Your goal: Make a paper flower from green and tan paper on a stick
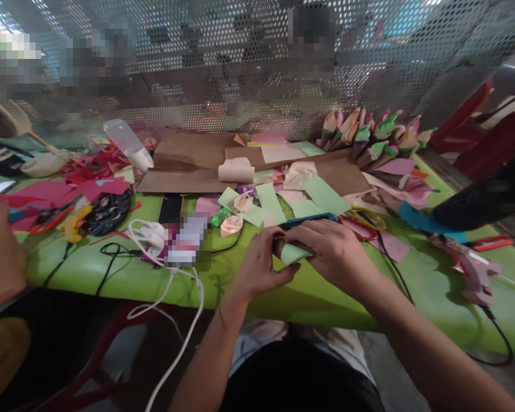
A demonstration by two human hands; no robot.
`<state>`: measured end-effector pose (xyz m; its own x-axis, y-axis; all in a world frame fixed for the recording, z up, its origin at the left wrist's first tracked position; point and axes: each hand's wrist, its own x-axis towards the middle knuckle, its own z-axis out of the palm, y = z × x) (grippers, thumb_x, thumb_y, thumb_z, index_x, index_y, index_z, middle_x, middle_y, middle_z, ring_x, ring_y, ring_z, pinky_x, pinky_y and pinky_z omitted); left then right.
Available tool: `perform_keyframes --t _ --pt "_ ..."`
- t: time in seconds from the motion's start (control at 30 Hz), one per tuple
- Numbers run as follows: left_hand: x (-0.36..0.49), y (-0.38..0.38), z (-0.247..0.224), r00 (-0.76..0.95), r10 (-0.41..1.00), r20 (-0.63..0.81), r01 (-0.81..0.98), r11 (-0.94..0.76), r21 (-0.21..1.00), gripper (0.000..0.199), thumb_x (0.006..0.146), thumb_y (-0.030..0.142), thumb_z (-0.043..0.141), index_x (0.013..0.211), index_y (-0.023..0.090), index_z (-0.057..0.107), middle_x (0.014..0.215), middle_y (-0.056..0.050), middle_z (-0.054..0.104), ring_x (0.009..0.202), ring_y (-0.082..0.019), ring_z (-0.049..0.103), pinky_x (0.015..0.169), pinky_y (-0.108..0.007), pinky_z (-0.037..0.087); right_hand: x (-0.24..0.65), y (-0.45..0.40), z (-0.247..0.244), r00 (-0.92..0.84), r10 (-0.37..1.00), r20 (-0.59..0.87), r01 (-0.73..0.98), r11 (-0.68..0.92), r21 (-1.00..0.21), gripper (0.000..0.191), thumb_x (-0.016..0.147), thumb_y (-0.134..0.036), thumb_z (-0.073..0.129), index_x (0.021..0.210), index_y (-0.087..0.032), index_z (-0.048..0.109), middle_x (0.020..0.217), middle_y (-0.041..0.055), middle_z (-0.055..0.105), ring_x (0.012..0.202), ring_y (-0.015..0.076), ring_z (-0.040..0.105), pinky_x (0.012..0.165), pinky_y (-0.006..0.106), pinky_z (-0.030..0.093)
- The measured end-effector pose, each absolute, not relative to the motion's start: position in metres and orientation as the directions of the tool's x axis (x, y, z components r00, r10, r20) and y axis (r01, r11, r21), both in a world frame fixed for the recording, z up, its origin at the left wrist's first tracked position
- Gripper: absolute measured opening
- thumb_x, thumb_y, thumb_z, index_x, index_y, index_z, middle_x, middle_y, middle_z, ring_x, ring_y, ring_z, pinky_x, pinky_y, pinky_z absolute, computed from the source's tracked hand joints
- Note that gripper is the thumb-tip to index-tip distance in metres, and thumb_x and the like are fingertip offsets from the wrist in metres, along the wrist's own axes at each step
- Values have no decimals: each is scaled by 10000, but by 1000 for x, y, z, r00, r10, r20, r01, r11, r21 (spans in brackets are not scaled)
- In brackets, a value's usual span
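Between my two hands is a curled piece of light green paper [294,253], held above the front part of the green table. My left hand [264,260] is wrapped round its left side, the thumb below it. From the right, my right hand [330,249] presses on its top and right edge with bent fingers. A darker piece shows at the paper's left end, too small to make out. Just behind my hands lie a blue strip-like tool [311,219] and cut green paper [326,194].
A pink glue gun [476,269] rests at the right, near a dark bottle [489,194]. Paper cones [369,134] stand at the back right. A phone [187,241] and white cable [201,292] lie left. Another person's arm [2,257] is at the far left.
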<state>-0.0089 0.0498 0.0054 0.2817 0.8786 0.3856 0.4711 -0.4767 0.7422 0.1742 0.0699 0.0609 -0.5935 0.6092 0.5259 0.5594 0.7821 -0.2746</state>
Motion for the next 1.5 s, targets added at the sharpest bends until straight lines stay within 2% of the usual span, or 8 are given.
perform_keyframes --t 0.2,0.43,0.6,0.77,0.93,1.17,1.37,1.5 --pt "-7 50 5 307 872 382 489 -489 723 514 759 367 725 1176 221 464 1074 -71 618 1034 -286 599 926 -445 462 176 73 68 -675 573 464 534 814 -229 203 949 -83 523 1081 -163 655 914 84 748 758 203 658 693 308 440" --pt "-8 49 7 313 870 381 473 -491 732 596 759 372 742 1246 215 436 1106 -79 606 1046 -282 599 931 -436 481 178 78 76 -728 533 432 525 838 -149 159 960 -121 560 926 -173 706 808 45 679 721 178 597 677 304 379" --pt "-9 48 8 338 859 384 428 -504 750 691 761 341 746 1346 218 399 1147 -86 609 1066 -288 597 953 -440 474 177 78 78 -749 536 389 521 840 -153 229 903 -24 525 920 -162 707 833 52 658 749 177 575 693 302 357" --pt "-9 48 2 293 838 460 289 -536 793 591 826 338 698 1332 238 410 1184 -93 579 1079 -266 594 909 -395 489 173 78 80 -710 593 380 583 797 -157 205 777 7 536 821 -154 655 792 54 633 687 168 534 650 293 325" --pt "-11 49 -2 214 770 601 207 -637 742 453 893 339 646 1284 264 430 1182 -72 549 1063 -221 578 883 -355 484 168 79 85 -610 731 305 661 682 -313 160 741 -30 572 788 -158 655 772 46 646 669 155 557 596 262 304" --pt "-14 48 -1 221 819 529 213 -570 793 352 923 388 599 1234 268 483 1160 -55 575 1000 -198 571 854 -333 468 163 92 85 -533 823 194 603 531 -595 102 742 -65 664 753 -164 690 748 23 686 681 136 593 623 238 355" --pt "-17 48 -2 172 865 471 222 -500 837 307 957 471 524 1178 265 472 1062 -26 529 905 -167 535 804 -310 462 160 108 71 -556 830 33 339 263 -903 52 796 -194 640 785 -164 681 670 -9 646 594 108 546 554 228 390" --pt "-18 48 -1 105 887 449 237 -461 856 326 962 523 495 1148 256 488 1017 -20 523 857 -165 529 779 -314 474 154 112 59 -599 801 -5 48 29 -998 155 740 -298 686 808 -167 637 675 -14 602 595 110 537 487 213 398"
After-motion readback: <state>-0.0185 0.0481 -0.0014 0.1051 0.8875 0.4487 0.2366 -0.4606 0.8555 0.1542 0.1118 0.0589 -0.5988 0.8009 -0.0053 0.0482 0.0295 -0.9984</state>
